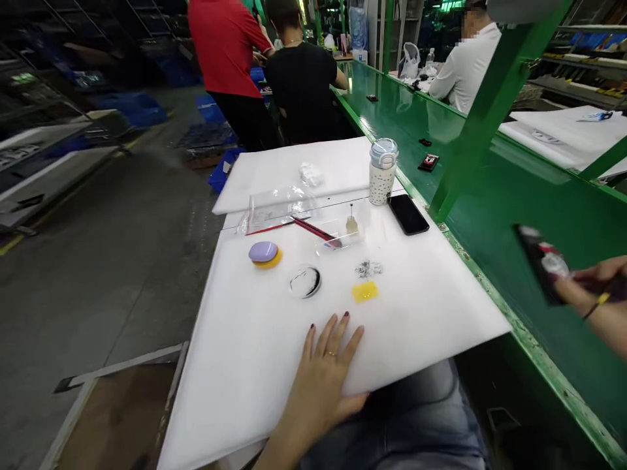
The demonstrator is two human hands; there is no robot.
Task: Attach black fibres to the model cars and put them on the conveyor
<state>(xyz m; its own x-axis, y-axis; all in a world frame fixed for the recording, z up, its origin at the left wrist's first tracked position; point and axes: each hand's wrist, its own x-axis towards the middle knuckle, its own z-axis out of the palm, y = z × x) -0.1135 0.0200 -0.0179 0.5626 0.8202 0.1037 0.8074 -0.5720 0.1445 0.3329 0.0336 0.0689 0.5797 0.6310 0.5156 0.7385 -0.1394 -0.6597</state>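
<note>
My left hand (326,372) lies flat on the white foam-like tabletop sheet (235,365), fingers spread, with nothing in it. Ahead of its fingertips are a small yellow rectangular pad (365,292), some black smudges (368,269) and a clear round dish (304,282) with black marks. Out at the right edge, above the green conveyor belt, my right hand (592,281) grips a dark flat piece with red and white marks (541,261). That piece is blurred, so its kind is unclear. Part of the right hand is cut off by the frame.
A purple-and-yellow oval object (264,253), red-and-black thin tools (313,230), a small bottle (351,224), a tumbler (383,171) and a phone (409,214) stand or lie farther back. A green post (490,111) rises beside the belt (539,202). Several people work beyond.
</note>
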